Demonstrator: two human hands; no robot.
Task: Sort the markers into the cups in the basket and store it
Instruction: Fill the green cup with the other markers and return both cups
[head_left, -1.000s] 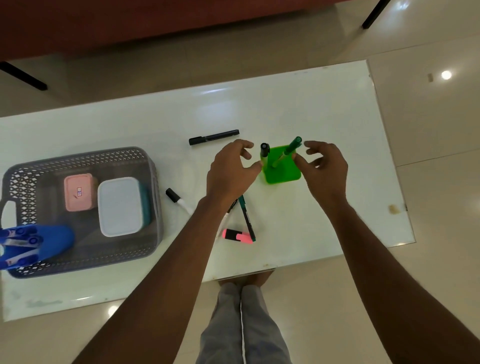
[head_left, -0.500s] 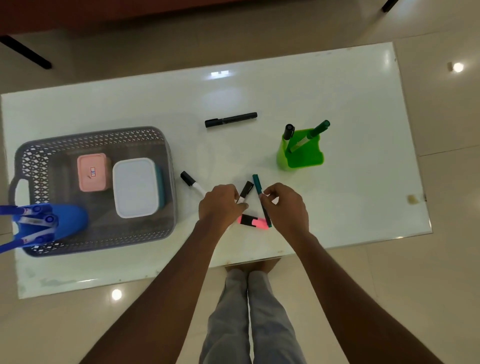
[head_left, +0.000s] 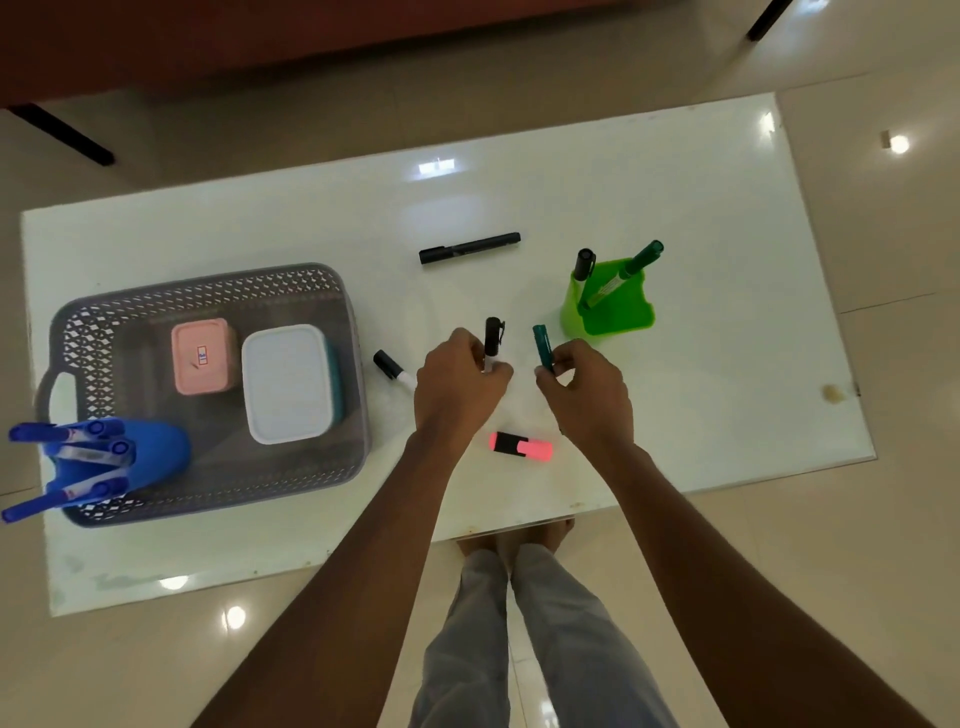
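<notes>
My left hand (head_left: 457, 384) grips a white marker with a black cap (head_left: 493, 338), the cap pointing up. My right hand (head_left: 589, 397) pinches a teal marker (head_left: 543, 347), also raised. A green cup (head_left: 615, 306) stands to the right with a black-capped marker (head_left: 583, 264) and a green marker (head_left: 636, 265) in it. On the table lie a black marker (head_left: 469, 247), a black-capped white marker (head_left: 390, 366) and a pink highlighter (head_left: 522, 447). A grey basket (head_left: 208, 291) at the left holds a blue cup (head_left: 150, 457) with several blue markers (head_left: 67, 449).
Inside the basket are a pink box (head_left: 200, 356) and a white-lidded box (head_left: 285, 382). The white glass table (head_left: 727, 218) ends just in front of my legs. A brown smudge (head_left: 832, 393) marks its right edge. Dark furniture legs (head_left: 62, 135) stand on the tiled floor behind.
Both hands left the green cup and came down to the markers near the front. Each has lifted one: the left a black-capped marker, the right the teal one. The highlighter stays on the table.
</notes>
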